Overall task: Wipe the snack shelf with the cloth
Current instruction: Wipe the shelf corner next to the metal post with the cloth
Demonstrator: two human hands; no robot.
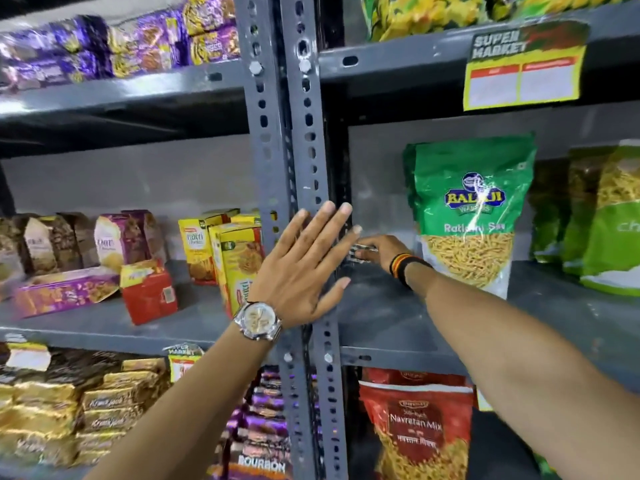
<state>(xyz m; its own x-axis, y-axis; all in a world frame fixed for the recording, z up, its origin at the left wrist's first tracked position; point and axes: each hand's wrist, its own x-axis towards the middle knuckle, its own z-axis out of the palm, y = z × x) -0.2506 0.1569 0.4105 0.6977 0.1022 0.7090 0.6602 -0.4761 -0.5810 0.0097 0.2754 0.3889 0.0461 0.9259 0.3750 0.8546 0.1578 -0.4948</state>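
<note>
My right hand [381, 252] reaches onto the grey snack shelf [388, 306] at its far left corner and grips a small patterned cloth [362, 253], pressed against the shelf surface. Most of the cloth is hidden by my fingers. My left hand [304, 268], with a wristwatch, lies flat with fingers spread against the perforated grey upright post [311, 168] beside that corner. A green Balaji snack bag [467, 209] stands upright just right of my right wrist.
More green bags [602, 216] stand at the far right of the same shelf. Yellow and red biscuit boxes [228, 251] fill the left bay. A red Navratan Mix bag [415, 427] sits on the shelf below, and a supermarket price label [523, 64] hangs above.
</note>
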